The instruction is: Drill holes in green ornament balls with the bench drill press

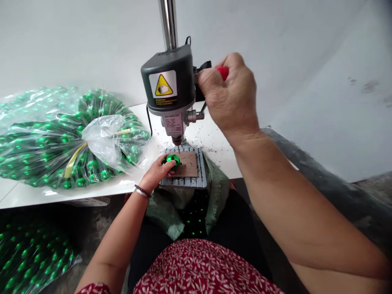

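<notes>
One green ball (172, 157), one red handle (223, 72) in two hands (158, 173) (234, 96)

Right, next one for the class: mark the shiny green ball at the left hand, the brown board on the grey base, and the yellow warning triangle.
Green ball (177, 159): head view, on its shiny right side.
Brown board (189, 166): head view, on its exposed top face.
Warning triangle (163, 85): head view, middle of the sign.

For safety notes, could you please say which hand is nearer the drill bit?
Left: the left hand is below and left of the drill bit; the right hand, well above it, grips a red handle.
</notes>
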A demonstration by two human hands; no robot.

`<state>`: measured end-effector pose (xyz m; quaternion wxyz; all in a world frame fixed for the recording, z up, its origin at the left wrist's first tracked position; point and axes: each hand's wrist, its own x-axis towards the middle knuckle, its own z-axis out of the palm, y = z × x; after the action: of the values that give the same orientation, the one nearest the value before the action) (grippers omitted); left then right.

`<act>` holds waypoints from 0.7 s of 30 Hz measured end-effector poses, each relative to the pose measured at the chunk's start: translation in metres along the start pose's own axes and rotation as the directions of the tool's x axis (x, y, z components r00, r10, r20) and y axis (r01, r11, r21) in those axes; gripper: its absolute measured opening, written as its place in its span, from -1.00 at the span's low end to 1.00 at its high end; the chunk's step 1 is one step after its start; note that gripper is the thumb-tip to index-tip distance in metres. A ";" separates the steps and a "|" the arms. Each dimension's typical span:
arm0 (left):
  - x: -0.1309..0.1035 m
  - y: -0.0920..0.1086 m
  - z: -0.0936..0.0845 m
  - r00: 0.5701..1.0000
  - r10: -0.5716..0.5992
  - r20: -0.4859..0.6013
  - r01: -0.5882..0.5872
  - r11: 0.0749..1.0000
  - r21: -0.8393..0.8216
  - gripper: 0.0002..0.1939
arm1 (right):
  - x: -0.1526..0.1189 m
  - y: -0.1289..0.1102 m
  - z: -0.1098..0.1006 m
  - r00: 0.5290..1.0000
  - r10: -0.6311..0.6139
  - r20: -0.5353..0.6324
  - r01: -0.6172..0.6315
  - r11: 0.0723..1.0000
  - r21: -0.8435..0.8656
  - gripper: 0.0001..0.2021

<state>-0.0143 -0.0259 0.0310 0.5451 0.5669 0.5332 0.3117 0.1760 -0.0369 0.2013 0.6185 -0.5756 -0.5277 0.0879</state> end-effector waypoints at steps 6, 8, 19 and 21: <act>0.010 0.009 0.005 1.000 -0.026 -0.005 0.027 0.996 0.086 -0.59 | 0.000 -0.003 -0.002 1.000 -0.006 0.030 0.006 1.000 0.007 -0.67; 0.012 0.009 0.005 1.000 -0.014 0.002 0.013 0.993 0.117 -0.57 | 0.000 -0.004 -0.003 0.999 0.009 0.040 -0.009 1.000 -0.009 -0.66; 0.016 0.019 0.012 0.997 0.069 -0.038 -0.050 0.931 0.362 -0.39 | 0.003 -0.003 -0.003 0.999 0.026 0.028 -0.024 0.998 -0.060 -0.66; 0.018 0.023 0.012 0.994 0.107 -0.037 -0.083 0.911 0.403 -0.40 | 0.002 -0.003 -0.003 0.999 0.028 0.033 -0.026 0.998 -0.057 -0.66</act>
<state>0.0073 -0.0089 0.0460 0.3860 0.6825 0.5731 0.2382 0.1776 -0.0385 0.2058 0.5917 -0.5982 -0.5327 0.0911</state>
